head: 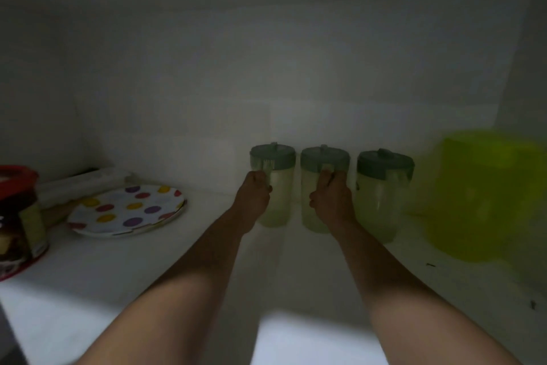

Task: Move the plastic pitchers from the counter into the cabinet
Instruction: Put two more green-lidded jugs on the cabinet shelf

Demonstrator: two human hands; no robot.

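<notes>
Three pale translucent plastic pitchers with green lids stand upright in a row at the back of the dim white cabinet shelf [148, 270]. My left hand [254, 196] is wrapped around the handle of the left pitcher [278, 187]. My right hand [333, 197] grips the handle of the middle pitcher [310, 213]. The right pitcher [381, 196] stands free just beside it. All three rest on the shelf, close to the back wall.
A polka-dot plate [127, 210] lies at the left, with a rolled white item [83, 181] behind it. A red-lidded jar [20, 222] stands at the far left edge. A large yellow-green plastic container [485, 196] fills the right side.
</notes>
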